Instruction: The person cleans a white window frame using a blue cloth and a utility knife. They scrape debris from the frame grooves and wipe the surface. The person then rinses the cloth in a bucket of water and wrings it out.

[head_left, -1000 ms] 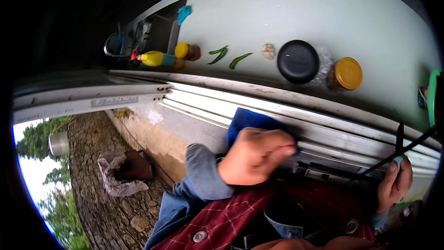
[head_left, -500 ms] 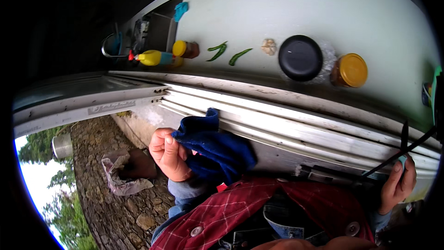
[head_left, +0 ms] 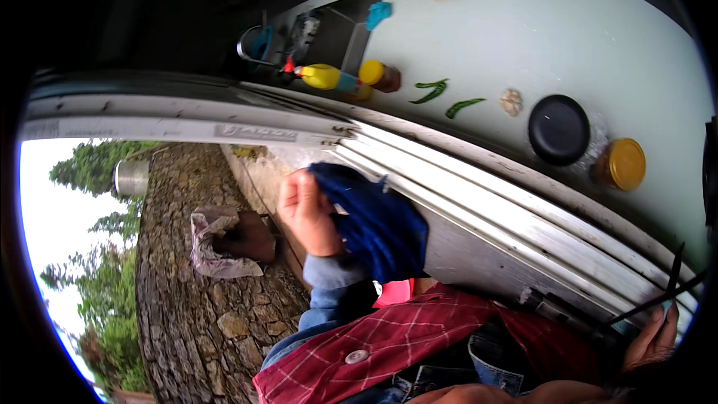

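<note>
Out over the window sill, my left hand [head_left: 308, 213] pinches a dark blue cloth [head_left: 378, 228], which hangs to its right above the white sliding-window track [head_left: 486, 217]. At the lower right my right hand [head_left: 652, 333] is closed round a light-teal piece [head_left: 666, 304] by crossing black bars [head_left: 674, 269]; what exactly this is I cannot make out.
The pale counter [head_left: 568, 45] holds green chillies [head_left: 464, 106], garlic [head_left: 511, 102], a black round lid [head_left: 559, 129], two yellow-lidded jars [head_left: 627, 164] and a yellow bottle [head_left: 320, 76], beside a sink [head_left: 344, 30]. Outside are a stone wall [head_left: 179, 314] and a crumpled cloth [head_left: 209, 247].
My left hand has lifted the blue cloth and moved leftward and up with it. The view has turned, so the counter items appear farther right. My right hand keeps its grip.
</note>
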`<action>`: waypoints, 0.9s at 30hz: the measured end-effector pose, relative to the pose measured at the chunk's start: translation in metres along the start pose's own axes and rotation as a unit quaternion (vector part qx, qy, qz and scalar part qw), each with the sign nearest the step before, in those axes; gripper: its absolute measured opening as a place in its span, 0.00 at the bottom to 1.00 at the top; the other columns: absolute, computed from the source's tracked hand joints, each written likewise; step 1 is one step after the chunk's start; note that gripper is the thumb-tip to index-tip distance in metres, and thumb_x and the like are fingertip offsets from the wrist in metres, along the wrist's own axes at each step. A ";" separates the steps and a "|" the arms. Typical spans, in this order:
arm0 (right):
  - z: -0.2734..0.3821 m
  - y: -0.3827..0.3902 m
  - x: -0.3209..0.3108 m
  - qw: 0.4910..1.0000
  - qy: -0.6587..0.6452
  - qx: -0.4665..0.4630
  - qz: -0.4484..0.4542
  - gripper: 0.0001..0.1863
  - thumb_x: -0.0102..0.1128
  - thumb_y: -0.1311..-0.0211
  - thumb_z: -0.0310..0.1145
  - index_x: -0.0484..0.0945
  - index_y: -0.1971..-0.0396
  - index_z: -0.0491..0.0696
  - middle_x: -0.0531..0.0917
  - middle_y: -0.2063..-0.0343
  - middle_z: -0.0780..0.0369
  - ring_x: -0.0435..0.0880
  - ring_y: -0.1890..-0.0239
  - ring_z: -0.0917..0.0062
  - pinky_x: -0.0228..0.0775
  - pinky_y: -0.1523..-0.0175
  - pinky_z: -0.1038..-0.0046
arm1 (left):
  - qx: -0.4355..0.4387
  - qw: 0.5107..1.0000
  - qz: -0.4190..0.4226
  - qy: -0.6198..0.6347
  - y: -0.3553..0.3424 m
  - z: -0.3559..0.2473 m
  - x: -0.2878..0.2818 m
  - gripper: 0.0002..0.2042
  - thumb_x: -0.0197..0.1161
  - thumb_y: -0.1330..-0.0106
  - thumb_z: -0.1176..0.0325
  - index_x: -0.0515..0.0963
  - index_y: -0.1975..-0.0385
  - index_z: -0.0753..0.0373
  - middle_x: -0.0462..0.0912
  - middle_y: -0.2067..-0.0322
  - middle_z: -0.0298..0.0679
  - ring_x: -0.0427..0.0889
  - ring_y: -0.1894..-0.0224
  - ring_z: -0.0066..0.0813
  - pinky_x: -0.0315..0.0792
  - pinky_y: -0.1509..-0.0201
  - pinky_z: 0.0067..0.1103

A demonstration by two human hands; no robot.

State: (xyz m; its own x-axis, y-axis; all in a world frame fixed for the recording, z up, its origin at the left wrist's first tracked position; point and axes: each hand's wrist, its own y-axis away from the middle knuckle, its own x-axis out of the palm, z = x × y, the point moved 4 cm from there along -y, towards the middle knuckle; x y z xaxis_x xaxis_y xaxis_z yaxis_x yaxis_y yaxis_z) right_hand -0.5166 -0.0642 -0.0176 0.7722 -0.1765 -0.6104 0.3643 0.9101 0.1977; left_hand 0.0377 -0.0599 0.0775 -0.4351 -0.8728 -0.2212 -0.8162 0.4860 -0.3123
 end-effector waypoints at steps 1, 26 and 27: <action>0.005 -0.004 -0.004 0.992 0.111 -0.062 0.014 0.20 0.46 0.31 0.37 0.67 0.45 0.41 0.79 0.57 0.55 0.76 0.55 0.77 0.66 0.48 0.78 | -0.024 0.999 0.016 0.022 0.001 0.006 0.001 0.07 0.55 0.34 0.67 0.74 0.73 0.60 0.68 0.85 0.24 0.58 0.86 0.09 0.51 0.84 0.10; 0.062 0.005 0.006 0.965 0.111 -0.238 -0.018 0.13 0.50 0.38 0.27 0.75 0.58 0.34 0.81 0.65 0.51 0.78 0.67 0.66 0.68 0.61 0.71 | 0.280 0.875 0.229 -0.322 0.055 0.003 0.008 0.16 0.65 0.45 0.58 0.75 0.70 0.67 0.72 0.67 0.44 0.72 0.64 0.35 0.66 0.60 0.25; 0.062 0.005 0.006 0.965 0.112 -0.237 -0.017 0.13 0.50 0.38 0.27 0.75 0.59 0.34 0.81 0.66 0.52 0.78 0.67 0.67 0.68 0.61 0.72 | 0.262 0.868 0.261 -0.330 0.062 0.005 0.010 0.19 0.67 0.48 0.54 0.75 0.70 0.66 0.70 0.64 0.47 0.71 0.59 0.41 0.65 0.55 0.29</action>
State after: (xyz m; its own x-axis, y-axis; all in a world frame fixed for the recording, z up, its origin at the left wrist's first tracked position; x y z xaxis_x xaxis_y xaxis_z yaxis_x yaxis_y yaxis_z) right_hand -0.4783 -0.0836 0.0273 0.6119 -0.1726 -0.7718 0.0675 0.9837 -0.1665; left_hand -0.0157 -0.0384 0.0510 -0.2399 -0.3949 -0.8868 -0.2130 0.9127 -0.3488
